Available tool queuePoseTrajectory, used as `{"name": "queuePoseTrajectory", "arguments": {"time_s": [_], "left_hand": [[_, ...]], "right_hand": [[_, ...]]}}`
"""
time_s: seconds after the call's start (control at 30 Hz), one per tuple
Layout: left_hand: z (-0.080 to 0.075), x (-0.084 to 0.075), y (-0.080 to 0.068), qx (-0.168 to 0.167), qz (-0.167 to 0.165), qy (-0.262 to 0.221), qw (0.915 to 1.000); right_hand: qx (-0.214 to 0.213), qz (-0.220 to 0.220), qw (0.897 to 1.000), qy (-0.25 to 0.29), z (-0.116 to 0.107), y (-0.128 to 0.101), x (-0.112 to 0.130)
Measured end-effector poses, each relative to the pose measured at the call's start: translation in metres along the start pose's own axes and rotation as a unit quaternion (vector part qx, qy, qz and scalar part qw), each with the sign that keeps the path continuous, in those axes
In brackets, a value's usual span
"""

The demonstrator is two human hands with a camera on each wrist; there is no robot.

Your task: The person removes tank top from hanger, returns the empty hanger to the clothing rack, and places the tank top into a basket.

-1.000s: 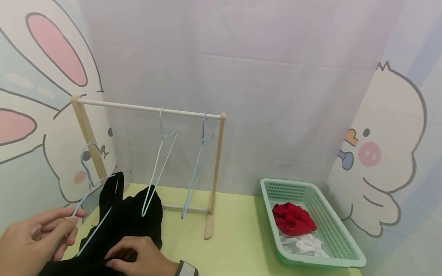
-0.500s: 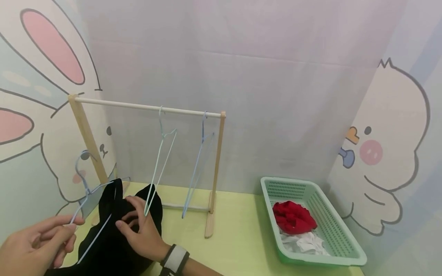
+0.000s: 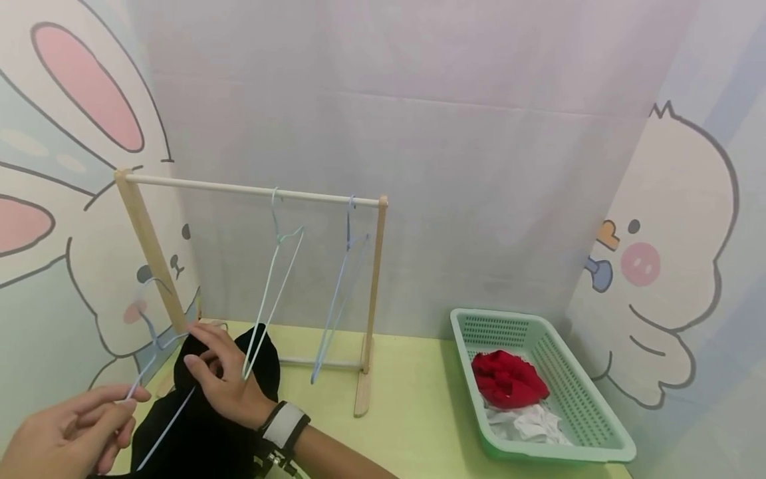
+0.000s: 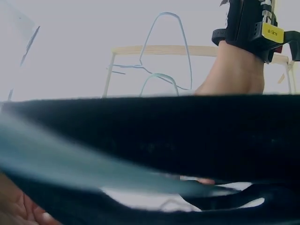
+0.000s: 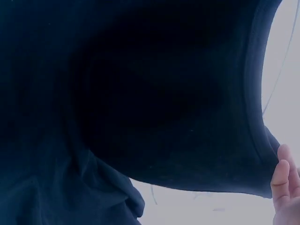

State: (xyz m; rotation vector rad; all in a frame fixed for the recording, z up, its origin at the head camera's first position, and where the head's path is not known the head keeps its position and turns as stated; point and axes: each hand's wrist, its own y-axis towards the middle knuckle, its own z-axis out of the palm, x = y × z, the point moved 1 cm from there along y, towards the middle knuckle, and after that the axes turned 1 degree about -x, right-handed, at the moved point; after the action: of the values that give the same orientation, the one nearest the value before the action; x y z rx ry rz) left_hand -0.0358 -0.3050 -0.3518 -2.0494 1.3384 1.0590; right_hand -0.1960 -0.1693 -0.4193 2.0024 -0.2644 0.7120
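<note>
A black garment (image 3: 203, 426) lies on the yellow-green table (image 3: 419, 412) at the front left, with a light blue wire hanger (image 3: 157, 339) threaded into it. My left hand (image 3: 127, 398) pinches the hanger's lower arm at the bottom left. My right hand (image 3: 200, 352) grips the garment's upper edge beside the hanger's shoulder. The left wrist view shows the garment (image 4: 150, 136) as a dark band across a blurred hanger (image 4: 70, 164). The garment (image 5: 140, 93) fills the right wrist view, with my fingertips (image 5: 283, 183) at its hem.
A small wooden rack (image 3: 251, 191) stands behind the garment, with two empty wire hangers (image 3: 272, 293) (image 3: 341, 293) on its rail. A green plastic basket (image 3: 574, 392) on the right holds a red cloth (image 3: 509, 379) and a white cloth (image 3: 526, 422). Cartoon-printed walls close in the sides.
My right hand rose from the garment's lower front edge to its upper edge by the hanger's shoulder. The hanger dropped slightly lower and to the left. My left hand kept its pinch.
</note>
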Motion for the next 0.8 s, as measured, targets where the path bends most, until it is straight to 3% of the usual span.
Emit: {"name": "queuePoseTrajectory", "arguments": {"time_s": [0.17,0.47,0.8], "left_hand": [[0.0,0.001,0.001,0.046,-0.017,0.017,0.9987],[0.001,0.002,-0.002,0.037,0.005,0.026,0.999],[0.001,0.015,0.003,0.068,-0.057,0.006,0.996]], "right_hand": [[0.005,-0.029,0.999,-0.021,-0.003,0.003,-0.004],[0.02,0.025,0.999,-0.034,-0.01,0.009,-0.005],[0.017,0.055,0.997,-0.057,-0.01,0.01,-0.021]]}}
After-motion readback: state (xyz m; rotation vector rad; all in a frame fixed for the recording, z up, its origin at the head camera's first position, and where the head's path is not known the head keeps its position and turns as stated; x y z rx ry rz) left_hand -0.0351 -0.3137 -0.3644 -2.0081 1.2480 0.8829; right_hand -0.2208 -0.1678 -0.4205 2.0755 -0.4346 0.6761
